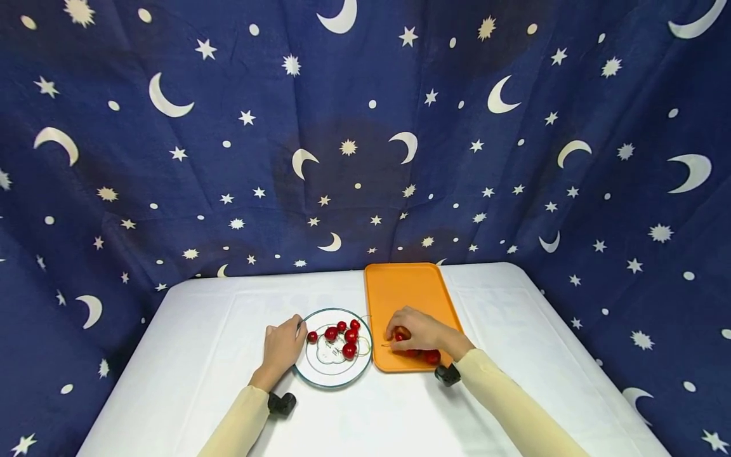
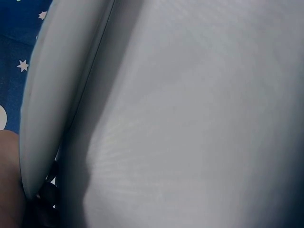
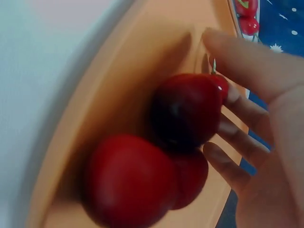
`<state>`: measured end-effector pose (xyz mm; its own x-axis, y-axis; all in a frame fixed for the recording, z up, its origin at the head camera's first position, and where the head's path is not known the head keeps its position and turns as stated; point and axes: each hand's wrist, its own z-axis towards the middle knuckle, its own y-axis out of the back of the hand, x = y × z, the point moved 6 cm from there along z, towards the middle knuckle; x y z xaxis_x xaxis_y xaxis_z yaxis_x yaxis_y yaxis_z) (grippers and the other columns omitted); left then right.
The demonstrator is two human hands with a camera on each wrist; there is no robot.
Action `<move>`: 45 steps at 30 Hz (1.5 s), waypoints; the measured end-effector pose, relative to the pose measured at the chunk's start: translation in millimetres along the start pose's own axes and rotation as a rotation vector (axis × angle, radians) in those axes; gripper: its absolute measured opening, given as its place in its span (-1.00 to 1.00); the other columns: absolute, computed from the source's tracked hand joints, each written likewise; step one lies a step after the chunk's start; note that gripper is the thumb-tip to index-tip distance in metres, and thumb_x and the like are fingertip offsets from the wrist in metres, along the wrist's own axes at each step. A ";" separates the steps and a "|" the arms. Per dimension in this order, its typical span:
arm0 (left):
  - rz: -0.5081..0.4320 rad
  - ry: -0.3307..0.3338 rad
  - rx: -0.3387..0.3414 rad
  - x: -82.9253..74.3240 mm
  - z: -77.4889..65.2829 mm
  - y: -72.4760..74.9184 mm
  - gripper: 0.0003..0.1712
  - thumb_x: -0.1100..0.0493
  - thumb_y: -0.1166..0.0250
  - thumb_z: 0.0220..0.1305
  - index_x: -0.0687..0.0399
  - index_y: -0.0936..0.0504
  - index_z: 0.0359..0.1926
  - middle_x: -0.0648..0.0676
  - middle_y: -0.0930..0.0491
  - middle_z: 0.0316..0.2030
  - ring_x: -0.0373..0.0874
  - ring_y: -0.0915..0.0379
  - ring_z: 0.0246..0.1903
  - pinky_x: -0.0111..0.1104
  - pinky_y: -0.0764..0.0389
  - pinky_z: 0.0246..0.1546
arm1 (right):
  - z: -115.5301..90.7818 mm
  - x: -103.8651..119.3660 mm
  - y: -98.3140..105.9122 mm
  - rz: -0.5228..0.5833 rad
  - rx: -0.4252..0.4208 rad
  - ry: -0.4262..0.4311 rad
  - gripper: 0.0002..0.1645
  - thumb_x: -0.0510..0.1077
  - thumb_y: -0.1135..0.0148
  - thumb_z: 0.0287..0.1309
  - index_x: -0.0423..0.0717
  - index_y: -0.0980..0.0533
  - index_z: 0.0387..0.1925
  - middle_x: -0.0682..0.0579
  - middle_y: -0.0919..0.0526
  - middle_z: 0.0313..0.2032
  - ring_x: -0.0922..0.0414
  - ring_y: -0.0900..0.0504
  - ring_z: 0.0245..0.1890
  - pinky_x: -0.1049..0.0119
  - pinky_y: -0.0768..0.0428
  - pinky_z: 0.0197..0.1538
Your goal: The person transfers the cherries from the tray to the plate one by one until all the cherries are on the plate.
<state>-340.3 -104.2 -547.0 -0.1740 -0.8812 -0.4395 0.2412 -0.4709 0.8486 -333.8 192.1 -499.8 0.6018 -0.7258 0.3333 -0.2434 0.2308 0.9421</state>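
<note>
My left hand grips the left rim of a white plate with a dark edge line. In the left wrist view the plate's pale side stands large beside part of that hand. Several red cherries lie on the plate, some with thin stems. My right hand curves loosely over cherries on an orange tray. In the right wrist view, fingertips touch a small-looking stemmed cherry, with the thumb apart from it. Larger-looking dark red cherries lie nearer that camera.
Plate and tray sit side by side on a white-covered table. Behind and beside it hangs a dark blue curtain with moons and stars. The tray has a low raised rim.
</note>
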 end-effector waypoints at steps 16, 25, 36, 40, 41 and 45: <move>0.009 -0.013 -0.014 -1.1 0.8 0.4 -0.75 0.10 -0.12 0.50 0.15 -0.63 -0.20 0.18 -0.76 -0.35 0.08 -0.67 -0.32 -0.18 -0.23 -0.26 | 2.2 1.1 -6.1 -0.097 -0.041 0.021 -0.90 -0.05 -0.46 0.20 0.11 -0.65 -0.31 0.21 -0.66 -0.29 0.25 -0.44 -0.18 0.22 -0.51 0.08; 0.004 -0.026 -0.039 0.2 2.1 2.2 -0.75 0.09 -0.12 0.49 0.14 -0.63 -0.22 0.18 -0.77 -0.35 0.09 -0.69 -0.31 -0.18 -0.23 -0.26 | 2.8 2.7 -1.1 -0.131 -0.069 0.039 -0.92 -0.02 -0.45 0.22 0.13 -0.68 -0.31 0.21 -0.69 -0.27 0.22 -0.49 -0.19 0.23 -0.55 0.05; -0.001 -0.020 -0.028 1.6 -0.3 -1.0 -0.76 0.10 -0.13 0.49 0.15 -0.63 -0.21 0.18 -0.77 -0.34 0.10 -0.69 -0.30 -0.16 -0.25 -0.25 | 0.0 6.2 10.4 -0.109 -0.185 0.073 -0.87 -0.06 -0.38 0.29 0.05 -0.76 -0.18 0.13 -0.75 -0.14 0.15 -0.59 -0.08 0.18 -0.63 0.05; 0.002 -0.022 -0.025 1.4 -0.2 -1.6 -0.78 0.12 -0.13 0.49 0.15 -0.63 -0.21 0.18 -0.77 -0.34 0.09 -0.69 -0.30 -0.15 -0.25 -0.25 | -0.1 6.6 16.8 -0.102 -0.241 0.068 -0.87 -0.10 -0.37 0.30 0.06 -0.76 -0.16 0.12 -0.70 -0.12 0.14 -0.60 -0.06 0.16 -0.65 0.07; 0.002 -0.023 -0.027 1.4 0.0 -1.4 -0.78 0.12 -0.13 0.49 0.15 -0.63 -0.21 0.18 -0.77 -0.34 0.09 -0.69 -0.30 -0.15 -0.25 -0.25 | 0.0 7.1 18.8 -0.103 -0.259 0.072 -0.86 -0.11 -0.37 0.30 0.05 -0.77 -0.15 0.12 -0.70 -0.12 0.14 -0.60 -0.07 0.16 -0.66 0.07; -0.002 -0.019 -0.026 1.3 0.5 -1.1 -0.77 0.11 -0.12 0.49 0.15 -0.63 -0.20 0.18 -0.78 -0.33 0.09 -0.69 -0.30 -0.16 -0.23 -0.26 | 2.0 8.8 26.2 -0.095 -0.317 0.068 -0.85 -0.15 -0.37 0.29 0.03 -0.76 -0.13 0.11 -0.67 -0.15 0.15 -0.61 -0.10 0.17 -0.66 0.06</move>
<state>-341.2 -104.7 -548.4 -0.1928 -0.8796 -0.4348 0.2654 -0.4733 0.8400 -336.3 190.5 -472.3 0.6624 -0.7113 0.2351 0.0586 0.3621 0.9303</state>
